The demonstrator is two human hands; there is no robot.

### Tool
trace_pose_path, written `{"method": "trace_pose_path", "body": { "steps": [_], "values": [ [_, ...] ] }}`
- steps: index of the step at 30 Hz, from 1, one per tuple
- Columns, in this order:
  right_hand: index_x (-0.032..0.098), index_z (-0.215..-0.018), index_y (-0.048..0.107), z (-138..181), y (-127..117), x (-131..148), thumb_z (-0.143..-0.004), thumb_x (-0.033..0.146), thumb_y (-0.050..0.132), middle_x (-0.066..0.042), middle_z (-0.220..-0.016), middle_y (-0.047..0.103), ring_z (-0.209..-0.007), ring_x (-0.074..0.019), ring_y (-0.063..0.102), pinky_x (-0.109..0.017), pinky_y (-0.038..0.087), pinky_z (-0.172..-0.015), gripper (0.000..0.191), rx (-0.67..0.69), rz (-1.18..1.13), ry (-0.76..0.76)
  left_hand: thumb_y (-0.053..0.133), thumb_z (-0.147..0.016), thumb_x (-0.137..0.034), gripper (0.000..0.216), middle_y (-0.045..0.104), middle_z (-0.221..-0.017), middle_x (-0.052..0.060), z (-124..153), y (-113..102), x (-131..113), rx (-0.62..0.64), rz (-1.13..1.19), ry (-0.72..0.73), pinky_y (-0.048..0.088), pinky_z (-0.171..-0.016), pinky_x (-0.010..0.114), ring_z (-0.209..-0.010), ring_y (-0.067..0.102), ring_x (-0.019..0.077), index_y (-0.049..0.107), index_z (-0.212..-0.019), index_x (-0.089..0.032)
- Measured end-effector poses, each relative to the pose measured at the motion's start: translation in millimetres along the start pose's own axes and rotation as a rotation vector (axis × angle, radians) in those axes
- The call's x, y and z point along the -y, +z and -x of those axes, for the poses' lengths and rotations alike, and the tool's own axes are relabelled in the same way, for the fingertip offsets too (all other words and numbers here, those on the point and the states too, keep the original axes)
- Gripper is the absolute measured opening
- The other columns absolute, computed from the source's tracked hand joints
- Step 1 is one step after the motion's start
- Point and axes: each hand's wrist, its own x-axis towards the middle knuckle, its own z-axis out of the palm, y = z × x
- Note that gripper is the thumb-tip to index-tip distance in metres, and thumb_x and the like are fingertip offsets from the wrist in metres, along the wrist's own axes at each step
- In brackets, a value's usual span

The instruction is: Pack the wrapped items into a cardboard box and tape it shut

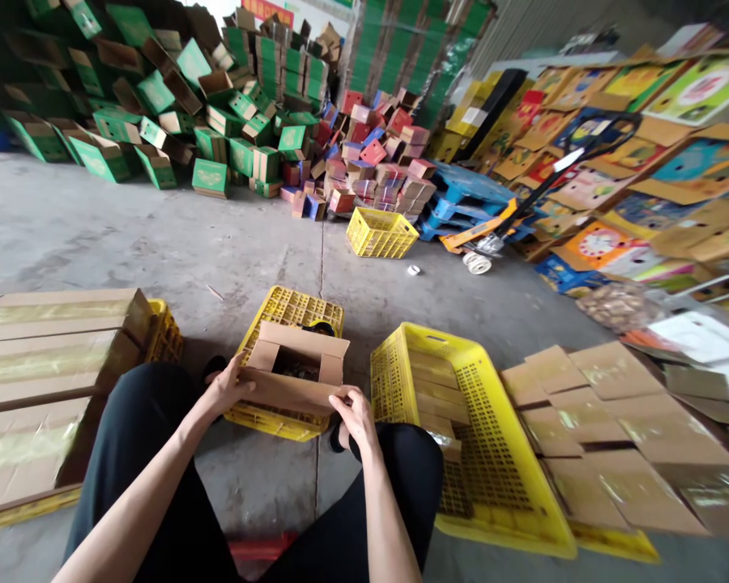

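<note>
A small cardboard box [297, 392] with its top flaps standing up rests on a yellow plastic crate [297, 306] between my knees. Dark contents show inside the box, too shaded to make out. My left hand [226, 389] grips the left end of the near flap, fingers closed on its edge. At the flap's other end, my right hand [355, 414] pinches the right corner between thumb and fingers. A black curved object [321, 327], partly hidden by the far flap, lies on the crate just behind the box.
Right of me, a large yellow crate [486, 389] holds several narrow cartons [434, 385]; flat taped cartons [620, 421] lie beyond. Large taped cartons [54, 348] stand at left. Ahead are a yellow basket [381, 233], a pallet jack [492, 231], blue pallets [467, 190] and heaped green boxes [210, 174].
</note>
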Motion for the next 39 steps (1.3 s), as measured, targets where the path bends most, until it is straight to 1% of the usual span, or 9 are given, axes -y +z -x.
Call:
{"method": "trace_pose_path", "body": {
  "steps": [4, 9, 13, 21, 24, 26, 31, 34, 39],
  "values": [
    [0.023, -0.093, 0.073, 1, 6, -4, -0.080, 0.039, 0.077, -0.007, -0.101, 0.076, -0.085, -0.0233, 0.075, -0.033, 0.059, -0.083, 0.021, -0.094, 0.097, 0.058, 0.064, -0.076, -0.043, 0.087, 0.076, -0.112, 0.009, -3, 10, 13, -0.078, -0.020, 0.038, 0.057, -0.097, 0.044, -0.108, 0.074, 0.0303, 0.047, -0.156, -0.017],
    [0.024, -0.099, 0.073, -2, 7, -6, -0.082, 0.042, 0.076, -0.007, -0.101, 0.079, -0.091, -0.0251, 0.075, -0.034, 0.057, -0.085, 0.024, -0.026, 0.143, 0.147, 0.061, -0.085, -0.038, 0.077, 0.076, -0.103, 0.009, 0, 17, 12, -0.131, -0.124, 0.079, 0.058, -0.093, 0.043, -0.096, 0.074, 0.0285, 0.046, -0.157, -0.016],
    [0.026, -0.102, 0.072, -4, 9, -5, -0.083, 0.042, 0.075, -0.006, -0.102, 0.079, -0.094, -0.0259, 0.076, -0.035, 0.057, -0.086, 0.025, -0.010, 0.166, 0.203, 0.063, -0.085, -0.032, 0.073, 0.074, -0.113, 0.011, -1, 20, 13, -0.187, -0.152, 0.159, 0.058, -0.096, 0.044, -0.103, 0.072, 0.0283, 0.050, -0.155, -0.017],
    [0.026, -0.103, 0.069, -6, 14, -3, -0.082, 0.040, 0.074, -0.007, -0.106, 0.079, -0.097, -0.0272, 0.075, -0.038, 0.057, -0.092, 0.026, -0.020, 0.144, 0.219, 0.067, -0.081, -0.035, 0.072, 0.070, -0.115, 0.011, -7, 22, 17, -0.211, -0.082, 0.094, 0.060, -0.093, 0.044, -0.098, 0.073, 0.0272, 0.055, -0.150, -0.017],
    [0.023, -0.121, 0.066, -6, 17, -4, -0.081, 0.038, 0.073, -0.010, -0.110, 0.077, -0.099, -0.0288, 0.076, -0.041, 0.059, -0.095, 0.043, -0.034, 0.093, 0.217, 0.068, -0.081, -0.039, 0.072, 0.068, -0.114, 0.010, -7, 23, 17, -0.230, -0.133, 0.063, 0.059, -0.094, 0.045, -0.096, 0.072, 0.0269, 0.058, -0.149, -0.016],
    [0.019, -0.136, 0.060, -9, 19, -3, -0.080, 0.035, 0.073, -0.016, -0.125, 0.073, -0.113, -0.0327, 0.073, -0.045, 0.058, -0.100, 0.060, -0.056, 0.111, 0.209, 0.068, -0.082, -0.038, 0.070, 0.067, -0.114, 0.009, -7, 24, 17, -0.242, -0.163, 0.040, 0.059, -0.095, 0.045, -0.096, 0.071, 0.0263, 0.059, -0.148, -0.018],
    [0.021, -0.165, 0.033, -23, 20, 1, -0.073, 0.021, 0.070, -0.016, -0.165, 0.046, -0.152, -0.0376, 0.044, -0.054, 0.037, -0.125, 0.099, 0.005, 0.201, 0.127, 0.068, -0.082, -0.034, 0.068, 0.066, -0.113, 0.008, -9, 23, 18, -0.205, -0.164, 0.055, 0.058, -0.096, 0.043, -0.094, 0.069, 0.0244, 0.060, -0.148, -0.020],
    [0.025, -0.172, 0.021, -29, 19, 5, -0.072, 0.017, 0.065, -0.012, -0.169, 0.042, -0.151, -0.0356, 0.045, -0.051, 0.039, -0.124, 0.109, 0.083, 0.133, 0.124, 0.069, -0.081, -0.031, 0.066, 0.066, -0.111, 0.007, -12, 22, 19, -0.182, -0.148, 0.061, 0.058, -0.096, 0.042, -0.096, 0.069, 0.0240, 0.062, -0.146, -0.020],
    [0.023, -0.173, 0.020, -39, 18, 10, -0.077, 0.024, 0.063, -0.017, -0.156, 0.055, -0.138, -0.0326, 0.059, -0.045, 0.050, -0.114, 0.105, 0.089, -0.020, 0.280, 0.070, -0.079, -0.029, 0.066, 0.067, -0.106, 0.005, -15, 23, 21, -0.190, -0.136, 0.053, 0.059, -0.093, 0.041, -0.095, 0.069, 0.0242, 0.063, -0.144, -0.021]
  ]
}}
